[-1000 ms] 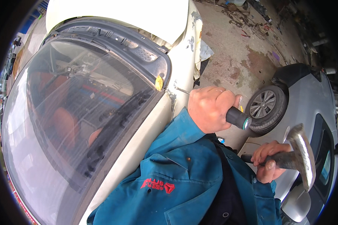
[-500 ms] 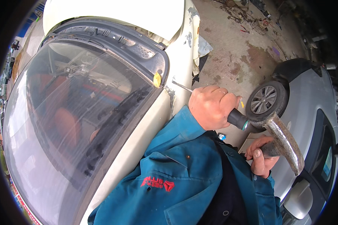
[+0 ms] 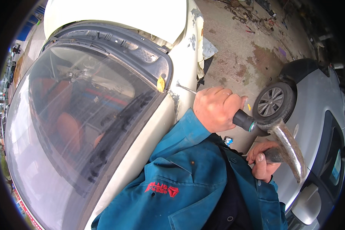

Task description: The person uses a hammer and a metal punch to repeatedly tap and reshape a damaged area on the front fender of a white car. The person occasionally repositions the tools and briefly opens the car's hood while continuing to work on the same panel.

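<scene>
My left hand (image 3: 216, 109) is closed around a screwdriver (image 3: 243, 120) with a dark handle and a green ring near its butt end. Its thin shank runs left, and the tip meets the scraped panel (image 3: 184, 73) of a cream car, beside the windshield's corner. Lower right, my right hand (image 3: 262, 163) is wrapped round the dark handle of a hammer (image 3: 289, 151). The worn steel hammer head is close to the screwdriver's butt, with a small gap visible between them. A yellow leaf (image 3: 160, 84) lies at the windshield corner near the tip.
The cream car's windshield (image 3: 76, 119) and black cowl trim (image 3: 153, 57) fill the left side. A silver car (image 3: 314, 103) with a front wheel (image 3: 274, 102) stands at right. Scrap and loose parts (image 3: 245, 13) lie on the stained concrete floor at the far side.
My right hand and the hammer have shifted slightly left and down. The screwdriver stays against the panel in my left hand, nearly unmoved. The view has tilted a little.
</scene>
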Available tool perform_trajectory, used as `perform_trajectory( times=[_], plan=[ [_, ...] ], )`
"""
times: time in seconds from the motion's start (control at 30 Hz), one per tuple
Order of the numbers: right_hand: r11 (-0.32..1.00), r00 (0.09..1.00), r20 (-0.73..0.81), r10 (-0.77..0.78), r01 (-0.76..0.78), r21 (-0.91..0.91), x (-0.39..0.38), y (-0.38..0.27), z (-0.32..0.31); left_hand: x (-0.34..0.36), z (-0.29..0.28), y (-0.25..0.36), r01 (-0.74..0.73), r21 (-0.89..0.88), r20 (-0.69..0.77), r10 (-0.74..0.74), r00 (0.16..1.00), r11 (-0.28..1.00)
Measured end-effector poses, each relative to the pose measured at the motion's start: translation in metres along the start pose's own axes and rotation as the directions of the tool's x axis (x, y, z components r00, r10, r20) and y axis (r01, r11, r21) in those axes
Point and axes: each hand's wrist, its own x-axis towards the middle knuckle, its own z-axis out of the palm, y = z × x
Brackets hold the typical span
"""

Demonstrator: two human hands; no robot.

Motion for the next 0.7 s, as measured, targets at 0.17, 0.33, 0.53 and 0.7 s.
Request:
perform_trajectory(
  times=[0.17,0.33,0.53,0.7],
  plan=[
    [0.997,0.997,-0.054,0.057,-0.055,0.049,0.002,-0.008,-0.002,0.003,0.001,-0.002,0.016,0.024,0.010,-0.017,1.000,1.000],
    [0.906,0.952,-0.273,-0.140,0.234,0.352,-0.003,-0.005,-0.002,0.004,0.001,-0.003,0.048,0.076,0.019,-0.050,0.999,0.996],
    [0.987,0.998,0.000,0.055,-0.054,-0.153,-0.003,0.008,-0.010,0.001,-0.002,-0.014,0.060,0.121,0.001,-0.061,0.998,0.991],
    [0.991,0.994,-0.099,-0.041,0.054,0.126,-0.004,0.007,-0.005,-0.005,0.003,-0.005,-0.102,0.044,0.086,0.098,0.992,0.994]
  ],
)
